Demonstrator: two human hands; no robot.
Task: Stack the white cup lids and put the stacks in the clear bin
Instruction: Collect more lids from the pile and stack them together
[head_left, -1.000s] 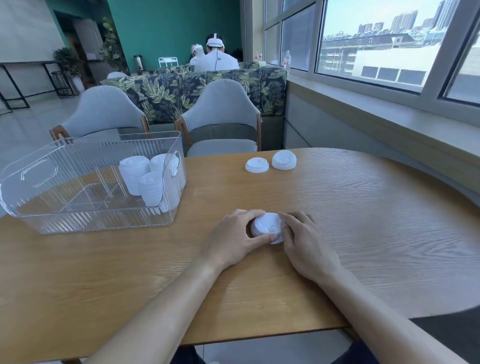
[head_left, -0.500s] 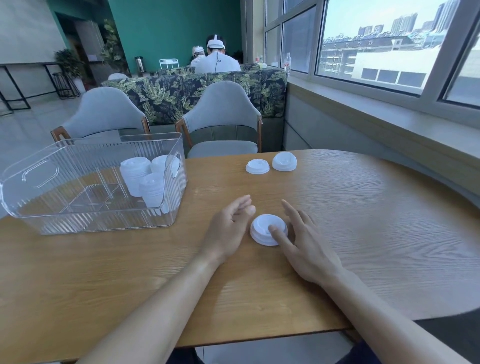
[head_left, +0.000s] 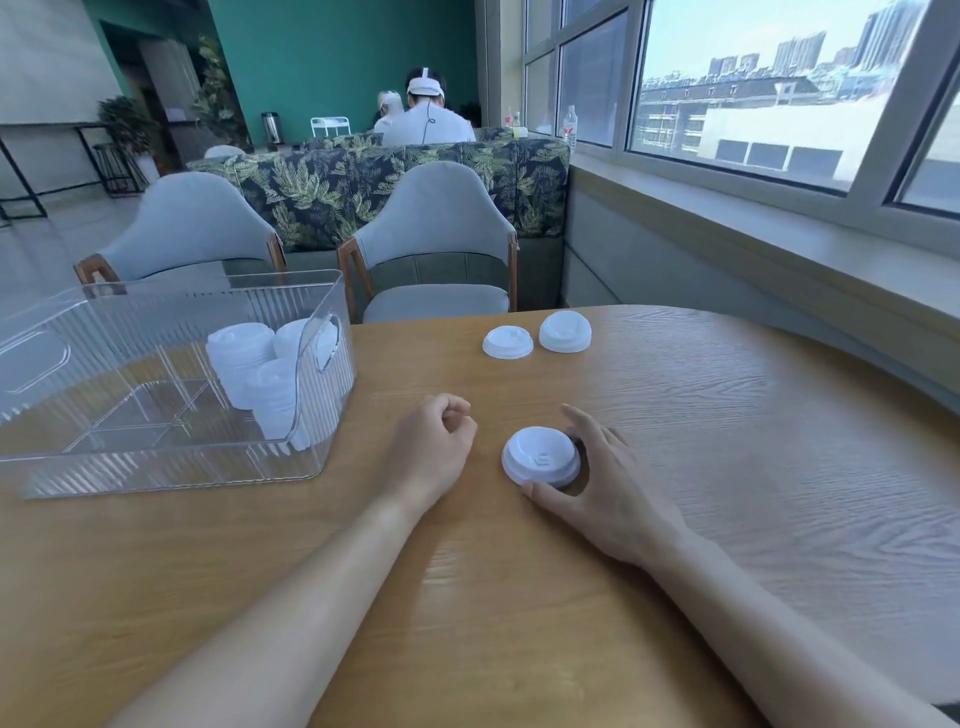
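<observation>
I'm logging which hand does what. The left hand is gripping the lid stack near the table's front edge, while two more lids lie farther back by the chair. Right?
Not quite: the head view shows the right hand gripping the lid stack; the left hand is curled beside it, holding nothing. The two more lids do lie farther back by the chair.

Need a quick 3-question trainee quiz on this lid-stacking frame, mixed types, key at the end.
1. True or false: the left hand holds a lid.
2. How many lids or lid piles sit loose at the far edge of the table? A) one B) two C) four
3. Fill in: the right hand grips the near lid between thumb and ____.

Key
1. False: its fingers are curled on nothing.
2. B: the far left lid and far right lid. The stacks are in the bin.
3. Fingers.
</observation>
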